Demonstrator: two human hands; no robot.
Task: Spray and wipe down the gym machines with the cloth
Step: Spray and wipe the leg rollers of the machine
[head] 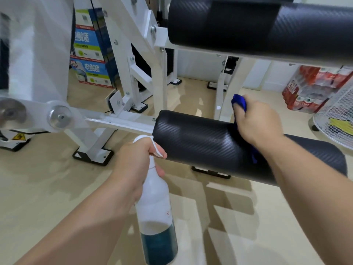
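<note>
Pale glossy floor spreads under a white-framed gym machine, with stacked drink cartons behind it and a wire fan guard at the right edge. Low in front runs a black roller pad; a second, upper pad sits above and behind. The right hand presses a blue cloth onto the top of the lower pad, fingers curled round the bunched fabric. The left hand grips the neck of a white spray bottle — a finger seems to lie on the trigger, though the nozzle's aim is hard to read.

Wiping looks to be the step in hand. It would go best with long strokes along the pad's length, wrapping round to the underside, with overlapping passes out to the end cap at the left. Room is open left and below; the upper pad and the frame upright just behind the cloth hem in the far side.
</note>
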